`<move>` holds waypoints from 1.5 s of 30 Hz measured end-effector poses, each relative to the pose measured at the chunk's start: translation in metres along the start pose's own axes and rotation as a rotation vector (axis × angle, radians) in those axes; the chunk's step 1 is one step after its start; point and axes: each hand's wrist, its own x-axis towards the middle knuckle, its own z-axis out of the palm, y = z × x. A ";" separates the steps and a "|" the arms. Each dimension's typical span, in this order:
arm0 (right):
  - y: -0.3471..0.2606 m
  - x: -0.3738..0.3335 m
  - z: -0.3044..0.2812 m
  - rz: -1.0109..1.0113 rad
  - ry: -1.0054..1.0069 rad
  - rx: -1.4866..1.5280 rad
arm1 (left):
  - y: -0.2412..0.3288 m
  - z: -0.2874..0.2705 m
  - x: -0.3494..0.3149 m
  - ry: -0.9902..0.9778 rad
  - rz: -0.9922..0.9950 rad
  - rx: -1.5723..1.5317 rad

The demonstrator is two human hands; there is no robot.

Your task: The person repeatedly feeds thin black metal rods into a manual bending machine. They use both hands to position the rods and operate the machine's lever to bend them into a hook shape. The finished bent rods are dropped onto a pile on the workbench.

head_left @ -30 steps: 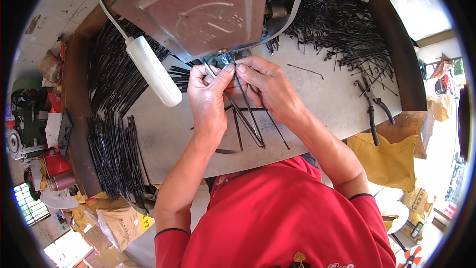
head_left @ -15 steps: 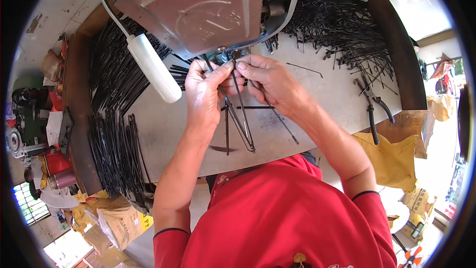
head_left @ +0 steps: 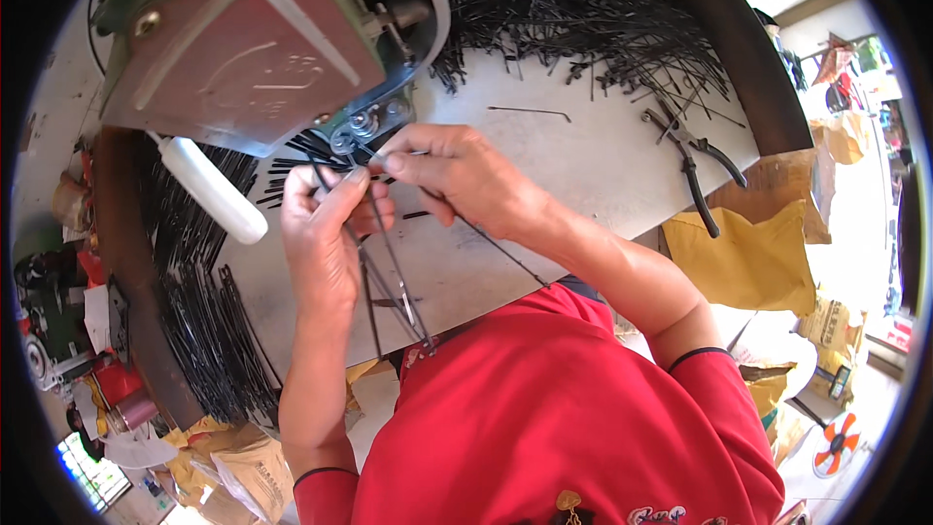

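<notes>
My left hand [head_left: 326,243] is closed on a black wire frame [head_left: 394,262], long and narrow, whose pointed end hangs toward my body. Close beside it, my right hand [head_left: 471,180] pinches with thumb and forefinger just under the metal rollers [head_left: 360,123] of a red and green machine [head_left: 243,68]. Its fingertips hide what they grip; probably an end of the black wire. A thin black rod [head_left: 501,251] slants from beneath the right hand toward the table's near edge. Another dark rod [head_left: 370,306] stands out below the left hand.
Bundled black rods [head_left: 199,331] lie along the left side of the grey table [head_left: 593,165]. A tangled heap of wires [head_left: 573,10] covers the back. Pliers [head_left: 692,146] and a loose wire [head_left: 530,113] lie at right. A white lamp [head_left: 214,190] hangs left of the machine.
The whole view has swung, so the machine and both hands now appear farther left. Both hands stay together by the rollers, and the wire frame is still in the left one.
</notes>
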 end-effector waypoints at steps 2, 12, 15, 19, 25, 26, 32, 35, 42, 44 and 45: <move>-0.001 -0.011 0.006 0.015 -0.005 -0.051 | 0.002 -0.002 -0.008 0.019 -0.009 0.050; -0.001 -0.033 -0.102 -0.215 0.507 -1.460 | 0.044 -0.184 -0.055 0.406 0.296 1.076; -0.010 -0.029 -0.106 -0.137 0.369 -1.661 | 0.033 -0.149 -0.052 0.358 0.386 1.094; -0.019 -0.021 -0.111 -0.188 0.175 -1.791 | -0.006 -0.065 -0.043 0.033 0.530 1.250; -0.017 -0.032 -0.106 -0.332 0.296 -1.426 | -0.031 -0.053 -0.034 0.063 0.507 1.312; -0.018 -0.034 -0.097 -0.328 0.334 -1.256 | -0.031 -0.055 -0.034 0.097 0.392 1.222; 0.003 -0.029 -0.036 -0.001 0.227 -0.249 | -0.008 -0.036 -0.015 -0.027 -0.085 -0.030; 0.001 -0.014 -0.011 -0.091 0.227 -0.409 | -0.007 -0.013 -0.003 0.071 0.055 -0.030; 0.013 0.009 0.006 -0.562 0.466 -1.079 | -0.017 -0.004 0.027 0.056 0.000 -0.187; 0.015 0.009 0.008 -0.556 0.476 -1.135 | -0.017 -0.002 0.026 0.043 -0.009 -0.174; 0.015 0.009 0.008 -0.562 0.475 -1.136 | -0.017 -0.002 0.026 0.036 -0.011 -0.171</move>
